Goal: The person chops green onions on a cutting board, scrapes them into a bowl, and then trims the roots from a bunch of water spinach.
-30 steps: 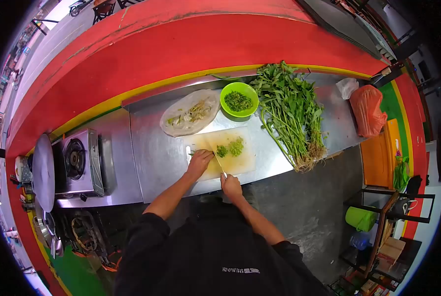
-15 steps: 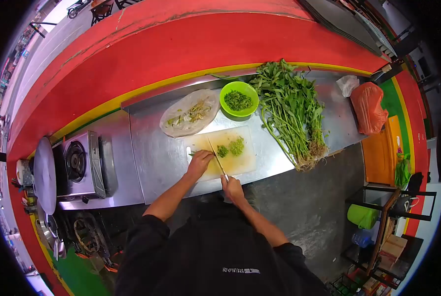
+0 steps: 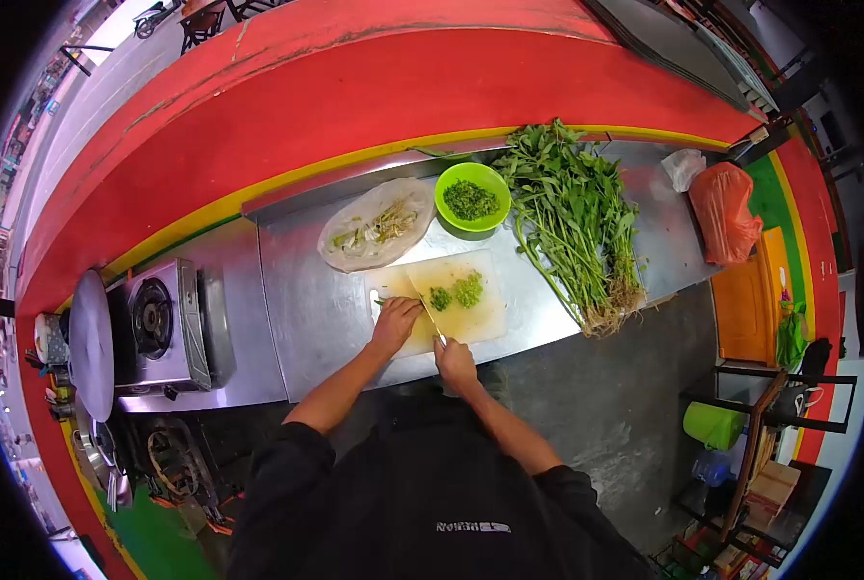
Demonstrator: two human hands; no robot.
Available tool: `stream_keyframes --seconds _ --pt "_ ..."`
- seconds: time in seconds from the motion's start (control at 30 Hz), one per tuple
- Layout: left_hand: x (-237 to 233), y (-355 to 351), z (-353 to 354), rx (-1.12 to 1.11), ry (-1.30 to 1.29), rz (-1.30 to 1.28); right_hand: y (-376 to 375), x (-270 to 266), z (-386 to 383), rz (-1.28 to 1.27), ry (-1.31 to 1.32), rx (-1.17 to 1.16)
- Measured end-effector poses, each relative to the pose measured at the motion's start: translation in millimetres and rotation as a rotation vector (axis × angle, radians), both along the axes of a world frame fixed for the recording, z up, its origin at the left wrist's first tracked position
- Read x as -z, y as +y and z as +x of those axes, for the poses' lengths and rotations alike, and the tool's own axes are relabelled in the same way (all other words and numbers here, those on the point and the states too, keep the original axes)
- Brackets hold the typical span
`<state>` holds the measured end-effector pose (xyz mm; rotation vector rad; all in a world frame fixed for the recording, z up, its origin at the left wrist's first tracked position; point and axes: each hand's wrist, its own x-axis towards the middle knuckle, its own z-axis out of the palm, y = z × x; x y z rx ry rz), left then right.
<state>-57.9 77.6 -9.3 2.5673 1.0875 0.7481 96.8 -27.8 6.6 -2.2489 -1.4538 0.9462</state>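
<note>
My right hand is closed round the handle of a kitchen knife, whose blade lies slantwise over a pale, yellow-stained cutting board. Left of the blade, my left hand has its fingers curled down on green stalks, which are mostly hidden beneath them. To the blade's right sit a dark green heap of chopped greens and a paler heap of chopped stems. A lime-green bowl behind the board contains more chopped greens.
A plastic bag with trimmings lies behind the board. Long leafy greens with roots spread over the steel counter at right. A gas stove stands left; a red plastic bag sits far right.
The view has shifted slightly. Both hands stay at the board, with the knife blade close to my left fingertips; the chopped heaps look much the same.
</note>
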Motion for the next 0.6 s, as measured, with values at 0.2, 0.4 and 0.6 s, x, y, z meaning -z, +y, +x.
stream_keyframes --seconds 0.2,0.4,0.6 --pt "1.0 0.5 -5.7 0.062 -0.063 -0.026 -13.6 -6.3 6.2 0.005 0.13 0.05" --pt "6.4 3.4 -4.0 0.054 -0.085 -0.02 -24.5 3.1 6.2 0.01 0.117 0.043" --pt "5.3 2.2 -3.0 0.055 -0.101 -0.016 -25.4 5.4 3.2 0.016 0.064 0.034"
